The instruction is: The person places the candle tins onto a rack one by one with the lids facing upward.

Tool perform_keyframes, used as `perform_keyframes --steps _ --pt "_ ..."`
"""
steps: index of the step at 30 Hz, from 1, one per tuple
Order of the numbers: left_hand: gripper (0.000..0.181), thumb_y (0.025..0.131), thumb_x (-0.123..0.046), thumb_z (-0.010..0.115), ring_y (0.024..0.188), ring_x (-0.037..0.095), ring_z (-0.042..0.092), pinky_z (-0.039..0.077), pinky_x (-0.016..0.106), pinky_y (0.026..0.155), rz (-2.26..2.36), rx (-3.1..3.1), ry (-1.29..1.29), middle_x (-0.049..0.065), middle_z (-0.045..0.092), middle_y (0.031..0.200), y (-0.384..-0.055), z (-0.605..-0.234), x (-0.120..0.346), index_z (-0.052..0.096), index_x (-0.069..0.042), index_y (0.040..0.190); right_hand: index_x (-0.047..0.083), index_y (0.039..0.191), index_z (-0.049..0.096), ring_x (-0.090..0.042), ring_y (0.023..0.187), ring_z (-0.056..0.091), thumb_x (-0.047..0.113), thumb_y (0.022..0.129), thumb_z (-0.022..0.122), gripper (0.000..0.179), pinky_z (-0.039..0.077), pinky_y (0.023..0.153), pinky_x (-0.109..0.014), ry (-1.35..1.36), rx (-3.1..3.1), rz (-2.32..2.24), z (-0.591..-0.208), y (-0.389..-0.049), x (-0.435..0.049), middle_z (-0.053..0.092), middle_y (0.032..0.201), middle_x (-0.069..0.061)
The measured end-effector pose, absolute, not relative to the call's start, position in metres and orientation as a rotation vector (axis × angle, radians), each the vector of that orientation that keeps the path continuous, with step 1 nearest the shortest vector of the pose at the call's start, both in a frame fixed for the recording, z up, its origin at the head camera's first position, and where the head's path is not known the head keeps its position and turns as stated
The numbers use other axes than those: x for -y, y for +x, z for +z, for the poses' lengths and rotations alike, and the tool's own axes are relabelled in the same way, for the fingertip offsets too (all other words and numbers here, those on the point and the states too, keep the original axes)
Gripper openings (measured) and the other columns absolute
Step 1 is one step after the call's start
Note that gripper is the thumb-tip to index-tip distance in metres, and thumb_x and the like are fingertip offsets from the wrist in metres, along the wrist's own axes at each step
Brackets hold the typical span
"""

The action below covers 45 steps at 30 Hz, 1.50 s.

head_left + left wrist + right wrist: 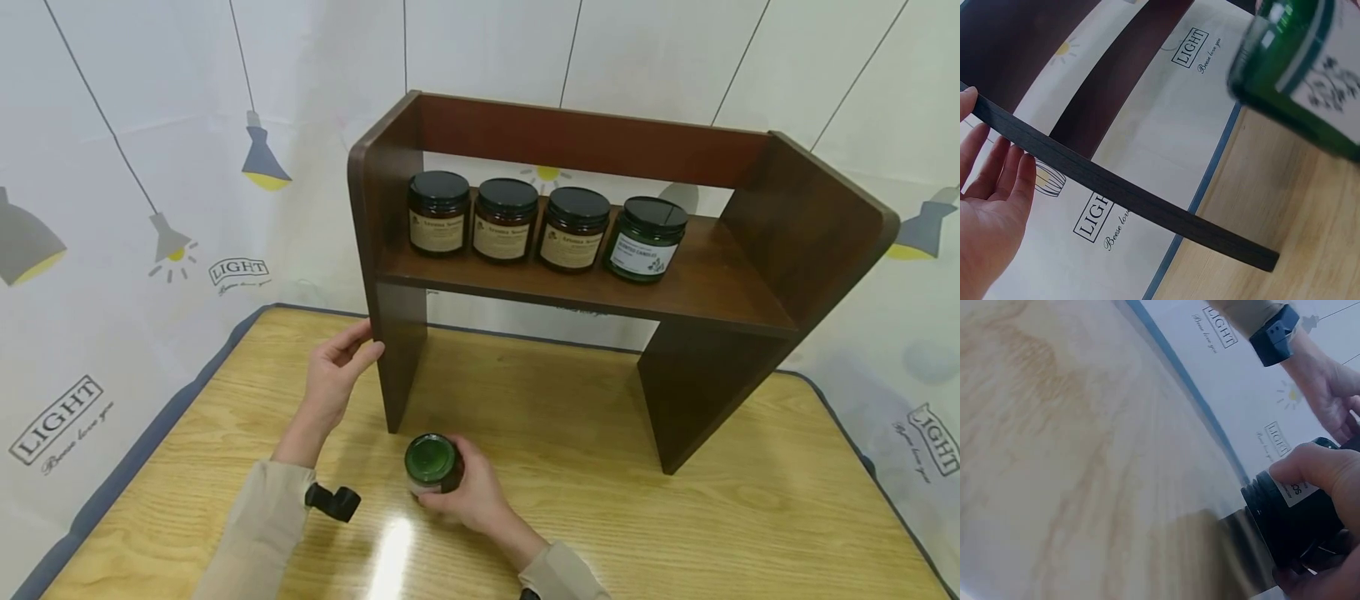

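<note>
My left hand [330,379] pinches the front edge of the left side panel of a dark brown wooden shelf [585,296], thumb on one side and fingers on the other. In front of that panel, my right hand [476,492] grips a green glass candle jar [432,461] with a white label. The jar is upside down: its green base faces up in the head view, while its black lid [1263,515] points at the tabletop in the right wrist view. Close by in the left wrist view is the same green jar [1300,69], partly cut off by the frame.
Three brown jars with tan labels, among them the leftmost jar [438,215], stand in a row on the shelf board. Right of them is a green scented-candle jar [647,240]. The shelf stands on a light wooden table [720,533], with a printed curtain [135,275] behind.
</note>
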<state>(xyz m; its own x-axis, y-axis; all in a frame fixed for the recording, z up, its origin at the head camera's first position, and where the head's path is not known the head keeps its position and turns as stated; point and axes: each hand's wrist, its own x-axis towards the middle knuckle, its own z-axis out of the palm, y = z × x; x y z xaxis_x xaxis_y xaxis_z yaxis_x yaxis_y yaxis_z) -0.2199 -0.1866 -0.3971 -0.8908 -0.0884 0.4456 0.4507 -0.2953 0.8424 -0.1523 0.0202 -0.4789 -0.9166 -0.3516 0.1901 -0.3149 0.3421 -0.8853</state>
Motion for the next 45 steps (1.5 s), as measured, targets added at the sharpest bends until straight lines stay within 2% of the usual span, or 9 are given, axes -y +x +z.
perform_keyframes --steps 7,14,19,34,45 --pt "0.048 0.084 0.017 0.055 0.093 0.008 0.061 0.049 0.019 0.080 -2.242 1.608 -0.455 -0.007 0.068 0.100 -0.220 -0.397 0.186 0.072 -0.024 0.102 -0.001 0.120 0.053 -0.023 0.100 0.054 0.008 0.063 0.083 0.065 0.047 0.085 -0.029 -0.681 -2.512 -1.754 -0.463 -0.149 -0.031 0.057 0.113 -0.008" --pt "0.048 0.084 0.017 0.055 0.093 0.008 0.061 0.049 0.018 0.079 -2.248 1.590 -0.462 -0.007 0.068 0.099 -0.221 -0.398 0.186 0.072 -0.024 0.102 -0.001 0.120 0.053 -0.023 0.101 0.055 0.003 0.060 0.084 0.068 0.049 0.087 -0.033 -0.714 -2.535 -1.816 -0.439 -0.146 -0.044 0.057 0.112 -0.009" --pt "0.048 0.084 0.017 0.055 0.094 0.008 0.061 0.049 0.018 0.079 -2.247 1.599 -0.458 -0.007 0.068 0.099 -0.221 -0.398 0.186 0.072 -0.024 0.102 0.000 0.118 0.054 -0.019 0.098 0.057 0.001 0.056 0.083 0.068 0.050 0.085 -0.030 -0.712 -2.585 -1.865 -0.425 -0.143 -0.053 0.060 0.109 -0.006" --pt "0.051 0.084 0.019 0.054 0.093 0.007 0.061 0.049 0.018 0.080 -2.252 1.604 -0.432 -0.008 0.068 0.098 -0.220 -0.395 0.186 0.072 -0.026 0.100 -0.002 0.117 0.054 -0.015 0.098 0.057 -0.004 0.057 0.081 0.066 0.050 0.086 -0.027 -0.859 -2.637 -1.970 -0.385 -0.138 -0.086 0.062 0.109 -0.010" --pt "0.050 0.083 0.018 0.055 0.093 0.006 0.061 0.049 0.018 0.080 -2.253 1.587 -0.451 -0.008 0.069 0.098 -0.221 -0.396 0.186 0.072 -0.026 0.100 0.000 0.117 0.052 -0.013 0.098 0.058 -0.007 0.056 0.081 0.067 0.050 0.084 -0.024 -0.847 -2.697 -1.949 -0.357 -0.131 -0.108 0.061 0.110 -0.007"
